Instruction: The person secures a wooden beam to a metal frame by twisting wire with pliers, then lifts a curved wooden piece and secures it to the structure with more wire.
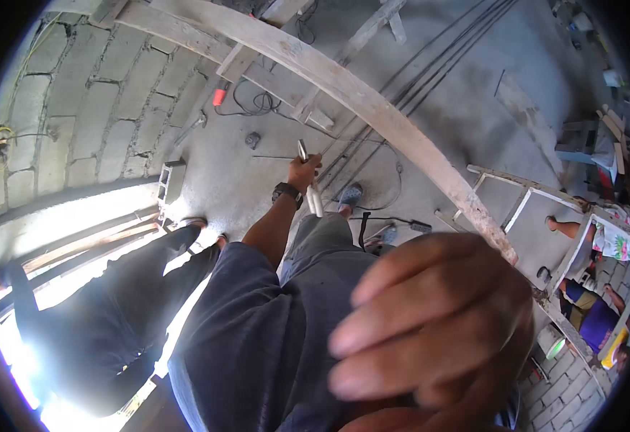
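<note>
Close to the camera, my right hand [437, 324] fills the lower right, blurred, its fingers curled and pressed together. Whether anything is inside it is hidden. My left hand [304, 173], with a black watch on the wrist, is wrapped round a light-coloured hand tool [314, 200]. The tool's metal end sticks out above the fist, and its pale handles hang below, over my legs. Beneath lies the grey concrete floor [239, 165], with long dark rods [401, 97] running beyond the left hand.
A long wooden board [343, 83] arcs overhead across the view. A person in dark clothes stands at left by a block wall [77, 108]. Other people are at the right near a wooden frame [524, 191]. Cable and a red-orange object [219, 96] lie ahead.
</note>
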A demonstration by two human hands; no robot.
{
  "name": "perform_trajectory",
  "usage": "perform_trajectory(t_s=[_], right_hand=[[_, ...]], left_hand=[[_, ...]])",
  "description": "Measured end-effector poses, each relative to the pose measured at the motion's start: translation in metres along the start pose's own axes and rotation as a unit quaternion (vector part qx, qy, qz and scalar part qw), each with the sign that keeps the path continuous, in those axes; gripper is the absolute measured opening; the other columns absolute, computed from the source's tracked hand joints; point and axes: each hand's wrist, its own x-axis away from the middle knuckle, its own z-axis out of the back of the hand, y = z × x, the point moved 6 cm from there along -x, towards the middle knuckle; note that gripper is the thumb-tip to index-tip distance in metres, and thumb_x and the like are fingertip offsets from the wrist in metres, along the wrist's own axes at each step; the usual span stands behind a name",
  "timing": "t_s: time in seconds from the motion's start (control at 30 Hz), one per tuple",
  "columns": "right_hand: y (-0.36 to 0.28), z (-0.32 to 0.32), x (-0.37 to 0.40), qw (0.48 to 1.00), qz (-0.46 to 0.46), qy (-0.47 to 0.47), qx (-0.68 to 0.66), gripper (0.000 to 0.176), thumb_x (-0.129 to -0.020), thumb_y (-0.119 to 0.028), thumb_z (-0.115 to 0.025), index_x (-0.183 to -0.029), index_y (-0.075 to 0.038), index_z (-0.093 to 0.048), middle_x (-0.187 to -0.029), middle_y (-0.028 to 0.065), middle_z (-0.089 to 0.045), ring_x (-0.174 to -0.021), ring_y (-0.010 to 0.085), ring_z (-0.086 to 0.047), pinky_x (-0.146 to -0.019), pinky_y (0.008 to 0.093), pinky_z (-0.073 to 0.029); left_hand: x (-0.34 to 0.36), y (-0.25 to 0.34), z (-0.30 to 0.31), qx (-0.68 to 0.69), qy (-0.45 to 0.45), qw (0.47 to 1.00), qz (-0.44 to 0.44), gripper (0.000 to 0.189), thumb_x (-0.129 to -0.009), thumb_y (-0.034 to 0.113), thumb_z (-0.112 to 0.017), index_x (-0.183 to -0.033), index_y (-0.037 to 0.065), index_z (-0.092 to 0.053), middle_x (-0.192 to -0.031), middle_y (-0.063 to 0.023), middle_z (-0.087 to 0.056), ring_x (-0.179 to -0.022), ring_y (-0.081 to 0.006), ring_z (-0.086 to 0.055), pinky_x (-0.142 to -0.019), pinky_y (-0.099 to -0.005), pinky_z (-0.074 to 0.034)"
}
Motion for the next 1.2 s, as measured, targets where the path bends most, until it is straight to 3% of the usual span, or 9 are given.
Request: perform_trajectory(t_s=[0.27,0.6,0.73,0.8,0.9,0.97,1.1,1.13,1.2], right_hand=[[0.073,0.132,0.155,0.819,-0.358,0.011,0.448,0.028,-0.085,-0.003,-0.059,-0.112,0.002,-0.060,-0.085,0.0142,-0.066,-0.078,0.0208,-0.064,-0.073,0.0303,-0.049],[0.055,0.147,0.357,0.646,-0.611,-0.034,0.457,0.021,-0.083,-0.018,-0.062,-0.099,-0.004,-0.063,-0.088,0.0177,-0.065,-0.082,0.0323,-0.064,-0.071,0.0400,-0.051],[0.079,0.155,0.412,0.647,-0.507,-0.122,0.557,0.035,-0.087,-0.033,-0.053,-0.106,-0.004,-0.062,-0.101,0.0173,-0.064,-0.092,0.0336,-0.061,-0.079,0.0411,-0.049],[0.086,0.156,0.406,0.613,-0.625,-0.100,0.474,0.027,-0.086,-0.032,-0.054,-0.093,-0.007,-0.062,-0.089,0.0158,-0.064,-0.082,0.0355,-0.061,-0.074,0.0454,-0.049],[0.068,0.155,0.344,0.609,-0.587,0.009,0.534,0.032,-0.082,-0.031,-0.058,-0.100,-0.006,-0.062,-0.092,0.0225,-0.065,-0.095,0.0376,-0.061,-0.085,0.0449,-0.047],[0.086,0.156,0.324,0.614,-0.577,0.030,0.537,0.033,-0.082,-0.031,-0.058,-0.102,-0.005,-0.062,-0.092,0.0232,-0.064,-0.094,0.0386,-0.060,-0.086,0.0450,-0.046],[0.141,0.130,0.271,0.646,-0.568,0.031,0.509,0.037,-0.082,-0.030,-0.058,-0.108,-0.003,-0.061,-0.092,0.0243,-0.064,-0.094,0.0385,-0.061,-0.087,0.0442,-0.046],[0.159,0.113,0.253,0.645,-0.570,0.038,0.509,0.037,-0.082,-0.030,-0.058,-0.108,-0.003,-0.061,-0.092,0.0243,-0.064,-0.094,0.0385,-0.061,-0.087,0.0442,-0.046],[0.211,0.100,0.214,0.663,-0.541,0.038,0.516,0.040,-0.082,-0.030,-0.059,-0.111,-0.002,-0.059,-0.094,0.0239,-0.064,-0.095,0.0377,-0.061,-0.087,0.0447,-0.046]], left_hand=[[0.043,-0.050,0.125,-0.035,0.082,0.996,0.022,0.048,-0.078,0.038,-0.069,-0.097,-0.005,-0.060,-0.080,-0.0119,-0.065,-0.062,-0.0165,-0.057,-0.057,-0.0332,-0.048],[0.113,-0.071,0.231,-0.094,0.167,0.980,0.048,0.044,-0.079,0.039,-0.068,-0.095,-0.003,-0.062,-0.073,-0.0120,-0.065,-0.060,-0.0181,-0.059,-0.053,-0.0310,-0.047],[0.066,-0.065,0.247,-0.039,0.074,0.996,0.037,0.039,-0.094,0.034,-0.051,-0.114,0.001,-0.057,-0.089,-0.0131,-0.068,-0.064,-0.0194,-0.062,-0.053,-0.0290,-0.047],[0.039,-0.033,0.250,-0.343,-0.050,0.932,-0.105,0.040,-0.088,0.011,-0.051,-0.126,-0.002,-0.047,-0.102,-0.0153,-0.066,-0.076,-0.0195,-0.062,-0.058,-0.0301,-0.049],[0.009,0.003,0.240,-0.074,-0.004,0.996,0.043,0.049,-0.092,0.013,-0.045,-0.139,0.003,-0.034,-0.123,-0.0172,-0.053,-0.094,-0.0216,-0.056,-0.069,-0.0312,-0.047],[0.002,0.043,0.238,-0.046,0.076,0.995,0.036,0.035,-0.095,0.028,-0.043,-0.121,0.004,-0.050,-0.099,-0.0092,-0.059,-0.070,-0.0167,-0.050,-0.060,-0.0292,-0.042],[-0.091,0.106,0.310,0.108,-0.182,0.977,0.011,0.023,-0.093,0.030,-0.047,-0.085,0.010,-0.054,-0.078,-0.0029,-0.056,-0.061,-0.0153,-0.046,-0.056,-0.0286,-0.040],[-0.078,0.139,0.320,0.090,0.051,0.994,-0.035,0.024,-0.092,0.029,-0.048,-0.085,0.007,-0.055,-0.074,-0.0029,-0.054,-0.061,-0.0155,-0.049,-0.056,-0.0279,-0.042],[-0.133,0.185,0.354,0.095,-0.068,0.988,-0.099,0.012,-0.084,0.015,-0.055,-0.078,0.005,-0.056,-0.071,-0.0039,-0.056,-0.062,-0.0155,-0.054,-0.054,-0.0300,-0.045]])
